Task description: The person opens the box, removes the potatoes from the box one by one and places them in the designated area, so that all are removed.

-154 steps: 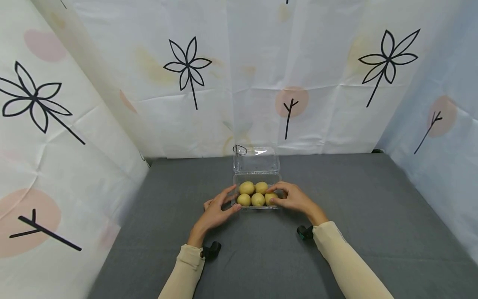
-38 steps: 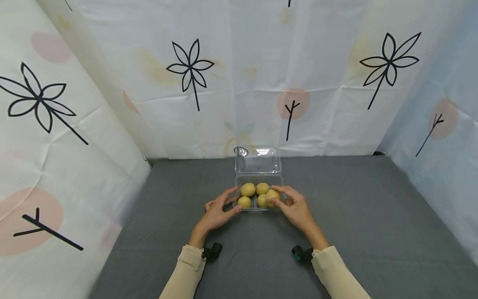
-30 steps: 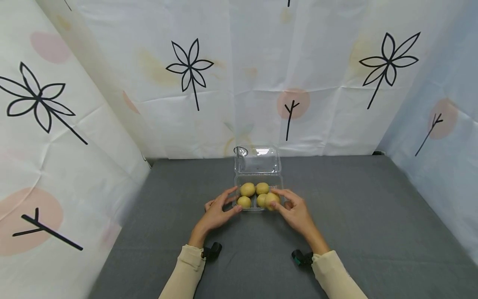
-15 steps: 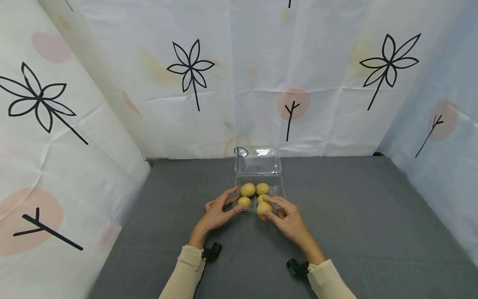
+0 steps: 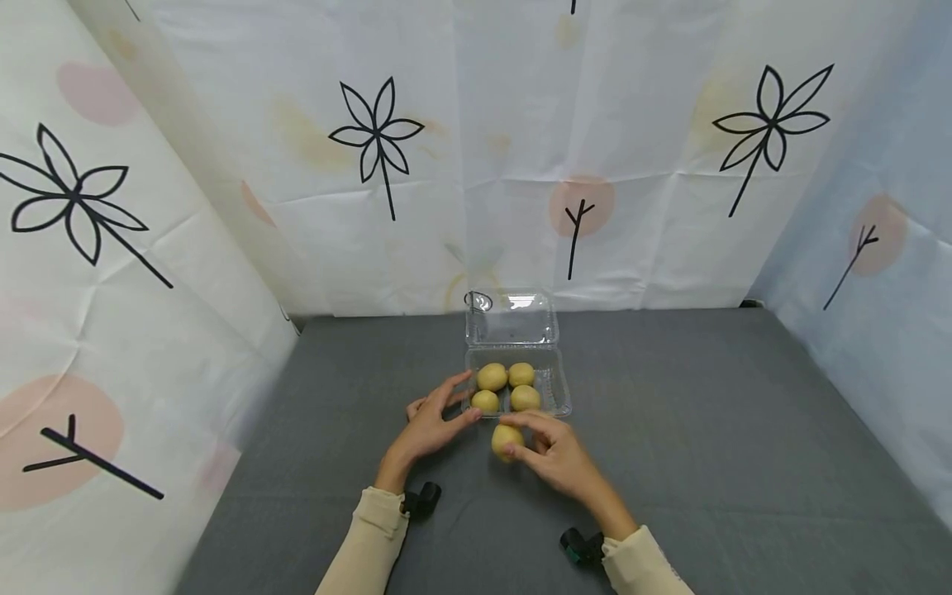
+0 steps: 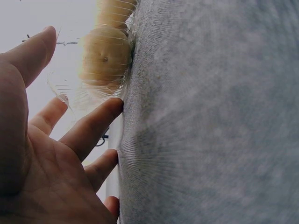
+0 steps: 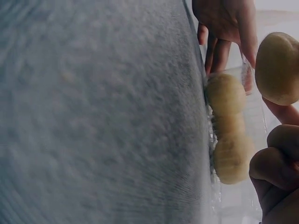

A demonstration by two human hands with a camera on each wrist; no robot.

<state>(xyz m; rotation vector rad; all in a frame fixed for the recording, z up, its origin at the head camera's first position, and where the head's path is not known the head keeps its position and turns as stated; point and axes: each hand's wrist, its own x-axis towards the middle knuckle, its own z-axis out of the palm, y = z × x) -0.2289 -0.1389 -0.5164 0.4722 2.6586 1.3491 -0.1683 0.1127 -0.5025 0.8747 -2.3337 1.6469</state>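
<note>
A clear plastic clamshell box (image 5: 552,390) sits on the table with its lid (image 5: 513,318) raised at the back. Several yellow potatoes (image 5: 492,377) fill its left and middle; bare plastic shows on the right. My right hand (image 5: 561,463) pinches one potato (image 5: 506,443) between thumb and fingers, just in front of the box; in the right wrist view this potato (image 7: 276,70) hangs above the boxed ones. My left hand (image 5: 430,430) stays at the box's left side, its fingers (image 6: 96,123) straight and spread, fingertips right at the plastic wall, thumb near the front corner.
Grey cloth (image 5: 684,430) covers the table, reaching out on both sides of the box. White patterned curtains (image 5: 513,165) hang behind it and along the left and right edges. A small black wrist camera (image 5: 422,501) sits at my left cuff.
My right hand has lifted a potato from the box's front right and carried it left and toward me, over the front rim. Another potato there is uncovered again. The left hand keeps its place.
</note>
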